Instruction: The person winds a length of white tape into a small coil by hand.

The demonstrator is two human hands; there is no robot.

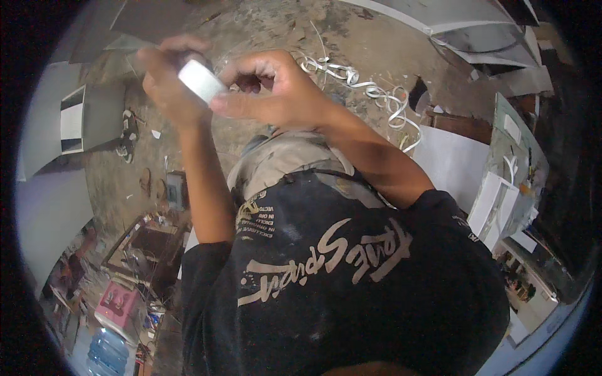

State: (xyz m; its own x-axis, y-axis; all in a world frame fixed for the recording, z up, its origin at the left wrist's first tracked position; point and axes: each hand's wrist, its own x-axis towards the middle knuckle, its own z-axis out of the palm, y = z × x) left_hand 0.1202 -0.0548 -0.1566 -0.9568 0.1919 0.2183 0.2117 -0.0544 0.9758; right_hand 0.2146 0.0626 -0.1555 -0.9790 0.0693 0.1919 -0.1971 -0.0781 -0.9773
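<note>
Past your left arm, one open box point(103, 119) stands near the left edge of the floor point(295, 37), its mouth showing a pale panel and a dark gap. Nearer you on that side, one blue water bottle point(106, 354) sits beside one pink-and-white dispenser point(119, 304); you can't tell what is in either. Near the right edge of the floor is one long white box point(492, 203), its contents too small to read.

You have one white piece point(202, 81) up between your two hands, above the floor and out in front of your waist. It is blurred, with rounded corners, and its long axis slants from the upper left, by your left fingers, down to the lower right, where your right thumb meets it. Your left hand point(172, 88) is curled about its left side, holding it. Your right hand point(269, 88) has bent fingers and a narrow gap behind the thumb; whether it grips the piece, you can't tell.

Loose white strips point(392, 103) lie in tangled loops on the floor, too knotted to count. Two brown sandals point(145, 178) lie left of your left forearm.
</note>
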